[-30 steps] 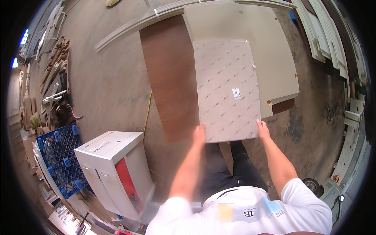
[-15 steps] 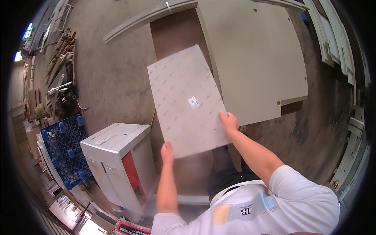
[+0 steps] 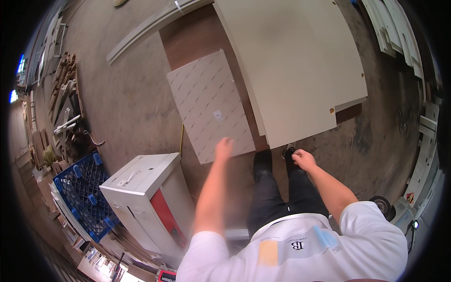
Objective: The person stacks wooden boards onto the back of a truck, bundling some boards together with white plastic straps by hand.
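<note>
A flat pale grey board [image 3: 202,98] with rows of slanted dark marks and a small white label lies on a brown board [image 3: 192,40] on the floor. My left hand [image 3: 224,147] hovers over its near part, smeared by motion, so the fingers are not clear. Off to the right, above my dark shoe and trouser leg, my right hand [image 3: 304,160] is curled with no object visible in it. Right of the grey board, a large cream panel [image 3: 291,70] with small round holes near its edge lies flat.
Close on my left stands a white cabinet [image 3: 141,176] with a red strip, beside a blue plastic pallet [image 3: 84,197]. Long pale strips [image 3: 145,33] lie at the far left. Scrap wood [image 3: 66,94] is heaped along the left, and long white pieces [image 3: 383,28] line the right.
The grey board, held in both hands before, has been let go and now lies flat. My right hand has moved right, away from it; my left hand has moved up and right.
</note>
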Demonstrator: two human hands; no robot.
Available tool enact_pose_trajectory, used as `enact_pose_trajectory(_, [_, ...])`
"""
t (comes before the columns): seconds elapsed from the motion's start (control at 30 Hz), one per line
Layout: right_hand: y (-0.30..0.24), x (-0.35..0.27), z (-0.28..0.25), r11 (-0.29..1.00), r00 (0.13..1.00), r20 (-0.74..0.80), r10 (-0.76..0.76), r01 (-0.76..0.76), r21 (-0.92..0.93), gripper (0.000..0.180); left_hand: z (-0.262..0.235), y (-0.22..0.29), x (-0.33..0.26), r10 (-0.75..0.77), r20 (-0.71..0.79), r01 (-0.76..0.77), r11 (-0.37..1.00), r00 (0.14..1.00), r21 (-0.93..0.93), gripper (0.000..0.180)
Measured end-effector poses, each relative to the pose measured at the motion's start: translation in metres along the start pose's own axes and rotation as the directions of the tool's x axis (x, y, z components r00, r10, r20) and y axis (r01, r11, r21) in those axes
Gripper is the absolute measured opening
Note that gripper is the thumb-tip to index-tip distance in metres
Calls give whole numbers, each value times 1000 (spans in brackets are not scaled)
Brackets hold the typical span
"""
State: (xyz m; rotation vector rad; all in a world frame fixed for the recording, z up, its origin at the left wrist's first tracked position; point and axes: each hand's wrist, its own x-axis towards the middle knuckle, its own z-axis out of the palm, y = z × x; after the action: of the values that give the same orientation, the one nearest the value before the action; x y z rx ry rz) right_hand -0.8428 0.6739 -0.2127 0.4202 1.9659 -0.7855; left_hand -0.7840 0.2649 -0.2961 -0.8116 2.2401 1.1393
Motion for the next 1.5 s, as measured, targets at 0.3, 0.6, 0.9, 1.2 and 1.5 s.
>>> enact_pose_trajectory(0.3, [111, -79, -42, 820, 944, -53, 326, -254, 513, 17, 86, 181, 108, -118, -74, 100, 972, 990, -213, 72])
enact_pose_trajectory(0.6, [72, -91, -3, 954, 988, -137, 74, -31, 297, 30, 63, 151, 113, 6, 111, 24, 963, 994, -268, 52])
enact_pose_trajectory(0.9, [39, -138, -8, 991, 988, -114, -105, 95, -92, 78, 67, 162, -67, -134, 225, 192, 947, 965, -259, 48])
enact_pose_trajectory(1.2, [102, -289, -9, 873, 895, -335, -295, 110, -474, 86, 96, 246, -282, 61, 169, -1, 943, 984, -333, 35])
enact_pose_trajectory(1.5, [73, -441, -151, 881, 845, -387, -369, 186, -435, 30, 127, 265, -166, 104, 307, 6, 942, 946, -337, 55])
